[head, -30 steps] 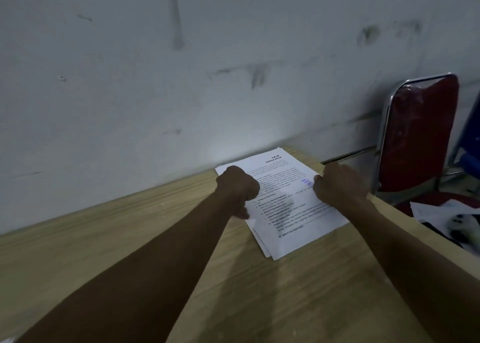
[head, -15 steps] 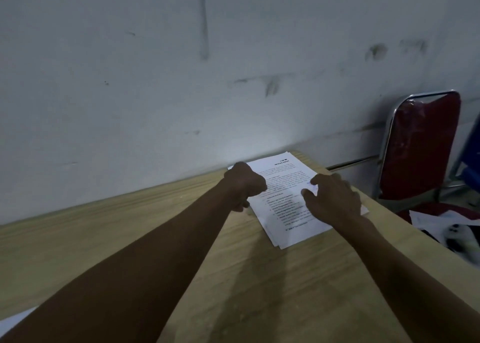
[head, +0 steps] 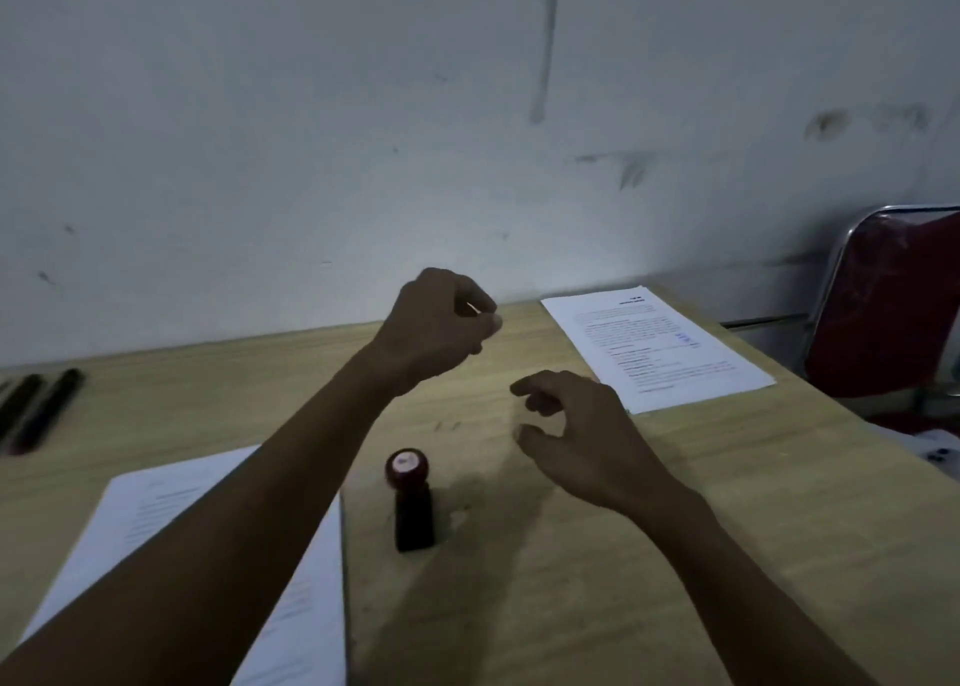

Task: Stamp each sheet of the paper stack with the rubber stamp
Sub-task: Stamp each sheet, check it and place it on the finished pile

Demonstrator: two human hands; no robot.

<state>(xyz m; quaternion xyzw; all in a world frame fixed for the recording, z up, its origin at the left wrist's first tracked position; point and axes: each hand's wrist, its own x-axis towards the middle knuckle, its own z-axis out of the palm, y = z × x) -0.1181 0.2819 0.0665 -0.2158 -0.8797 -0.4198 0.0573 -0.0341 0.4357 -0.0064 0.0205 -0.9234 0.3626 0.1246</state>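
Standing upright near the middle of the wooden surface (head: pixel 779 555), a dark rubber stamp (head: pixel 411 501) sits untouched between two bare forearms. The left hand (head: pixel 441 322) hovers loosely curled; the right hand (head: pixel 582 425) hovers with fingers spread, empty. Stamped sheets (head: pixel 660 345) lie at the far right edge; another paper stack (head: pixel 156 529), partly hidden by the left arm, lies near-left. Dim pens (head: pixel 41 410) rest far left.

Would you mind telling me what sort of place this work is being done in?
Probably a plain office or back room: a light wooden desk against a scuffed white wall, printed white paper sheets, a dark rubber stamp, and a red padded metal-framed chair.
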